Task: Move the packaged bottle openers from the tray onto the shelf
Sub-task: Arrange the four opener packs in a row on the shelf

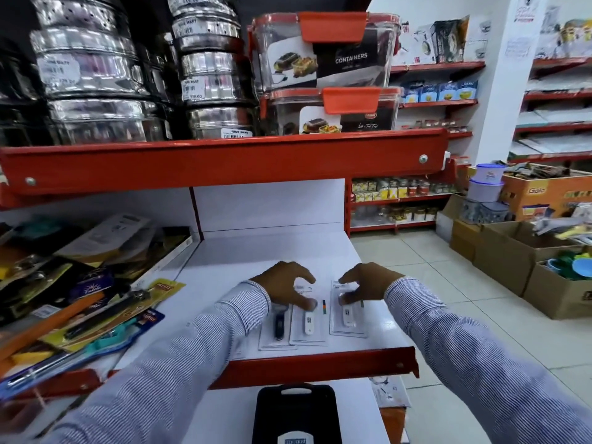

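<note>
Our left hand (285,285) presses fingertips on the middle packaged opener (308,322), grasping nothing; our right hand (368,282) likewise rests fingers on the right-hand pack (347,318). A third, black opener pack (278,328) lies at lower centre-left. White shelf (275,248) behind stays bare to its red lip. Upper centre, boxes (326,49) read "CONTAINERS".

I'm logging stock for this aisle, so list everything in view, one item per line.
packaged bottle openers: three, one black and two white, side by side at the shelf front
shelf: one, white with red edge
steel tins: several stacks, silver, upper shelf left
clear containers: two, orange lids, stacked upper shelf right
assorted packaged utensils: many, mixed colours, left bay
cardboard boxes: several, brown, floor right
left hand: on the middle pack
right hand: on the right pack
</note>
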